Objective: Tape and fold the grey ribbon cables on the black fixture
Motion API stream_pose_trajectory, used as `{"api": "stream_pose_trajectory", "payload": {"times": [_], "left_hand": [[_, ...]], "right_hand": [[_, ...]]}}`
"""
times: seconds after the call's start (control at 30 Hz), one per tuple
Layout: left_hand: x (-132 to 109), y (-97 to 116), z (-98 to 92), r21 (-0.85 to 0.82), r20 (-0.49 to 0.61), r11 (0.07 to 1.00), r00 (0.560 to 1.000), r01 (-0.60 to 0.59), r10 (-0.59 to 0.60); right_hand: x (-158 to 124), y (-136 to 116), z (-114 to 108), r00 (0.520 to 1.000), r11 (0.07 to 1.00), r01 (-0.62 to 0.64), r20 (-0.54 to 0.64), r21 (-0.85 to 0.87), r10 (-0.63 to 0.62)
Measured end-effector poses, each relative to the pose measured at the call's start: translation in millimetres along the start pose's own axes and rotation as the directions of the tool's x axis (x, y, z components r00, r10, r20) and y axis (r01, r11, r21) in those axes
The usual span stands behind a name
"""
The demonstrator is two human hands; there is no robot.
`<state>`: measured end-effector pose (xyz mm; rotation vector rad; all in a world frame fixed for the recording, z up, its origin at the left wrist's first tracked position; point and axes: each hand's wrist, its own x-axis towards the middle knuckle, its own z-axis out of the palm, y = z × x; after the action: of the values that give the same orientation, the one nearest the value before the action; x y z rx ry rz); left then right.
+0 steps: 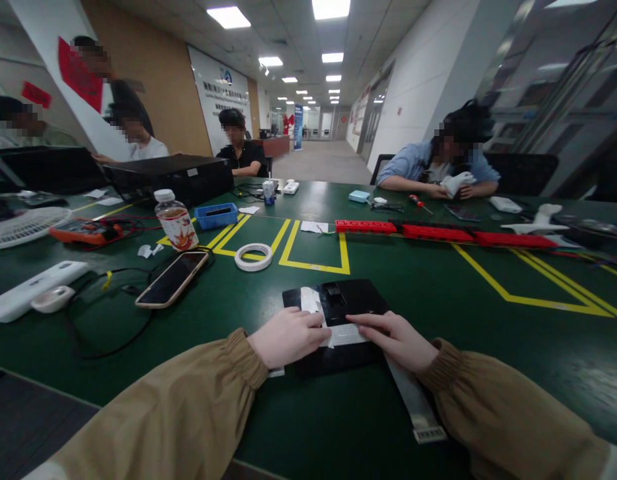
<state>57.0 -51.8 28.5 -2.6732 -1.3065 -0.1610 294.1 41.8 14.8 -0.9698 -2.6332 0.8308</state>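
Observation:
A flat black device (348, 303) lies on the green table (438, 293) just in front of me, with strips of white tape (311, 300) across its top. My left hand (288, 337) rests on its near left part, fingers curled down onto the white strip. My right hand (395, 339) lies on its near right part, fingers stretched flat, the index fingertip pressing the white strip (345, 333). A long pale ribbon strip (413, 400) runs from under my right hand toward the table's near edge.
A phone (172, 279), a tape roll (253, 257), a bottle (177, 229), a blue tray (216, 215), an orange meter (85, 231) and white housings (33, 290) with black cable lie to the left. Red strips (438, 231) cross the middle. Several people sit around the far side.

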Motion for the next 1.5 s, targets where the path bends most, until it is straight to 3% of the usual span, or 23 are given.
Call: {"api": "stream_pose_trajectory", "payload": {"times": [0.3,0.8,1.5], "left_hand": [[-3.0,-4.7,-3.0,-0.042,0.005,0.999,1.000,0.028,-0.028],[-4.1,-7.2,-4.5,0.032,-0.008,0.995,0.996,0.093,-0.093],[1.7,-0.4,0.4,-0.002,-0.018,0.941,0.941,0.337,-0.337]], "right_hand": [[-0.3,-0.8,1.5,0.994,0.993,0.041,-0.110,0.111,-0.029],[-0.6,-2.7,-1.1,0.993,0.994,0.082,-0.086,0.071,-0.076],[-0.1,-1.4,-0.5,0.993,0.993,0.089,-0.086,0.073,-0.083]]}}
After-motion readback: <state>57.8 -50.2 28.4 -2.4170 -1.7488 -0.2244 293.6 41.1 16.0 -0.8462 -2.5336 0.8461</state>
